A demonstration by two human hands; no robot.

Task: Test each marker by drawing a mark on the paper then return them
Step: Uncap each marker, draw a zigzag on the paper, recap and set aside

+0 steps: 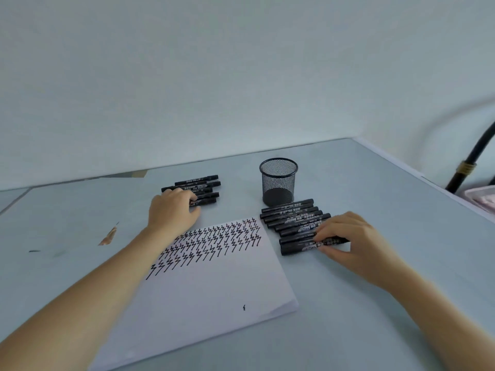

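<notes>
The left hand [171,208] is covering part of a six-marker pile [199,188], fingers curling on one. The right hand [348,236] is pinching the nearest of eight markers [294,223] beside the paper [203,295].

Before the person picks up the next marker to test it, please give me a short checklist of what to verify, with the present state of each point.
1. Paper has free space for a new mark: ok, the lower half is blank.
2. Mesh cup stands upright, ready for returns: ok; it looks empty.
3. Right hand has a grip on one marker only: cannot tell; its fingers rest across the right row of markers.
4. Left hand is free: not ok; it touches the left pile of markers.
5. Caps on all markers: cannot tell.
</notes>
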